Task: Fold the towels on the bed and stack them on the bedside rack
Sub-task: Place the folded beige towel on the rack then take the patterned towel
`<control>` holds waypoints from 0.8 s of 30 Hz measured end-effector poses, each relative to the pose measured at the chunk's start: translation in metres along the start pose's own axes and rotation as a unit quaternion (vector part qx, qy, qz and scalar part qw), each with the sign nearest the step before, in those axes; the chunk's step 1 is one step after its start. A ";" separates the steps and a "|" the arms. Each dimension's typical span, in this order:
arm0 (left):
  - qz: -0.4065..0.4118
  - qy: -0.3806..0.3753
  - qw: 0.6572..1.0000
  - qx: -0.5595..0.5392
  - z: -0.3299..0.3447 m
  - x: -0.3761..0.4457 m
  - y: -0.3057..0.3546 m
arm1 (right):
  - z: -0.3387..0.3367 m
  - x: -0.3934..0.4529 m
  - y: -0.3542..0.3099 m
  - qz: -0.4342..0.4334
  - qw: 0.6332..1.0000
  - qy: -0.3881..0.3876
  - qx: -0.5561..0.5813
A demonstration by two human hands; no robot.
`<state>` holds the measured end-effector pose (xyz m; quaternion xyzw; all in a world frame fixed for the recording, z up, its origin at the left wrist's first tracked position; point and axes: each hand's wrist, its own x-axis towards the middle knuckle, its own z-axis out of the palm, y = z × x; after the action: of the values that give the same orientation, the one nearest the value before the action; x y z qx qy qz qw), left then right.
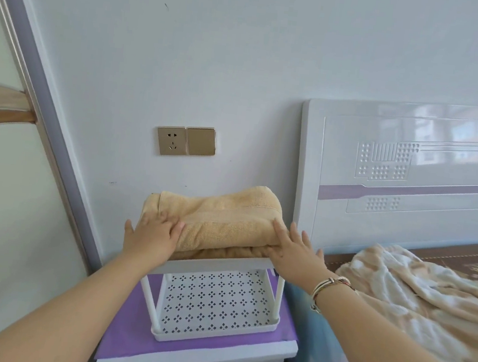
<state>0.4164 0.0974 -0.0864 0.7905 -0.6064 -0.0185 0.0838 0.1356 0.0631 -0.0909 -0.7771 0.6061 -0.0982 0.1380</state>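
Observation:
A folded tan towel [222, 220] lies on top of a darker folded towel [215, 253] on the upper shelf of the white two-tier rack [211, 265]. My left hand [152, 236] rests flat on the top towel's left end, fingers straight. My right hand [292, 250] touches the right end of the stack, fingers spread, with bracelets on the wrist. The rack's lower perforated shelf [216, 302] holds nothing.
The rack stands on a purple-topped white nightstand [244, 346] against the wall. The bed with a white headboard [403, 174] is to the right, with a cream patterned blanket [414, 293] bunched on it. A gold socket and switch [186, 141] sit on the wall; a wardrobe door [4, 156] is at left.

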 end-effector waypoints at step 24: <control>0.442 -0.159 0.879 -0.086 0.175 -0.185 0.428 | -0.004 -0.329 0.344 0.436 0.896 0.064 0.059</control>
<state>-0.0641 0.1485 -0.2058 0.4166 -0.8937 -0.1575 0.0532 -0.2611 0.3037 -0.1969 -0.4177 0.8847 -0.1132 0.1733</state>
